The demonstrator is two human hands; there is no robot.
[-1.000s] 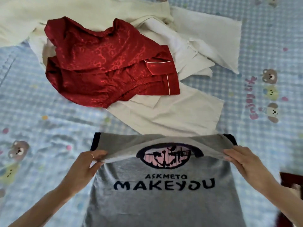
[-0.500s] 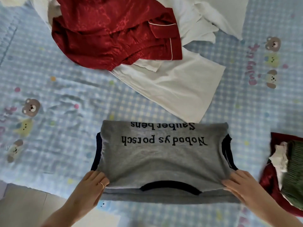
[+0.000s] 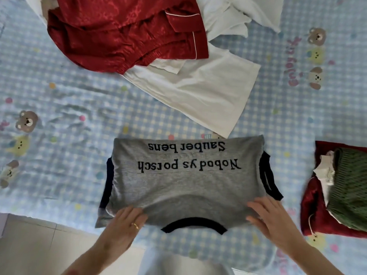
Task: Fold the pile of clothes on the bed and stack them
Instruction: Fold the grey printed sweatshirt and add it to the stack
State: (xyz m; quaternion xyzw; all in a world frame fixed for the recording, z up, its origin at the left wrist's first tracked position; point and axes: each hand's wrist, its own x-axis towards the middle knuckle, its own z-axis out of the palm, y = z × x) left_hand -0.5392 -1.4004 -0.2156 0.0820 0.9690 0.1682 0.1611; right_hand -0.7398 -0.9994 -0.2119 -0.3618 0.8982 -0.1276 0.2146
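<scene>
A grey T-shirt [image 3: 186, 181] with dark trim lies folded in half on the bed, its printed text upside down and its collar at the near edge. My left hand [image 3: 127, 221] rests on the shirt's near left corner with the fingers laid together and the thumb hidden. Over on the near right corner, my right hand [image 3: 272, 221] lies flat with spread fingers. Unfolded clothes sit beyond the shirt: a red satin garment [image 3: 123, 30] on top of white garments [image 3: 208, 90]. At the right edge stands a stack of folded clothes [image 3: 317, 215], red below and green knit on top.
The bed sheet [image 3: 59, 135] is blue check with bear prints. Its near edge runs just under my left wrist, with tiled floor [image 3: 39, 245] at the lower left. A strip of bare sheet separates the grey shirt from the stack on the right.
The shirt's far half has been pulled over toward me and laid on the near half. My hands went from pinching the fold to resting on its near edge.
</scene>
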